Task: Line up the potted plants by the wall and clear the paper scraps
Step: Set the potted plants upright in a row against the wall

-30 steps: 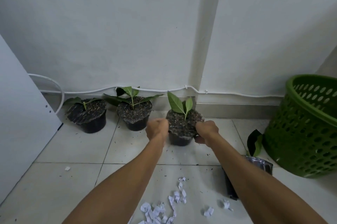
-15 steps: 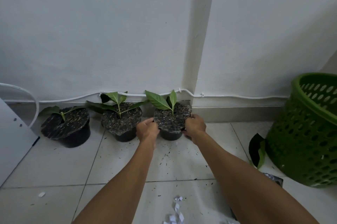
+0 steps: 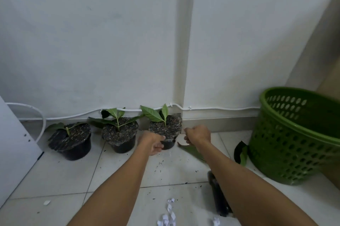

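Three black potted plants stand in a row against the wall: the left pot (image 3: 70, 143), the middle pot (image 3: 122, 138) and the right pot (image 3: 166, 131) at the wall's corner post. My left hand (image 3: 153, 143) hovers at the right pot's lower left side with loosely curled fingers, holding nothing. My right hand (image 3: 197, 135) is a little to the right of that pot, clear of it, and holds nothing. White paper scraps (image 3: 169, 215) lie on the tiles near the bottom edge, with one stray scrap (image 3: 47, 202) at the left.
A fourth black pot (image 3: 219, 202) lies on its side under my right forearm, its leaves (image 3: 241, 154) reaching toward a green perforated basket (image 3: 294, 134) at the right. A white panel (image 3: 16, 152) leans at the left. A white cable (image 3: 220, 109) runs along the skirting. Soil crumbs dot the tiles.
Both hands pushed the right pot back to the wall beside the middle pot, then let go of it. My right hand has drawn away to the right.
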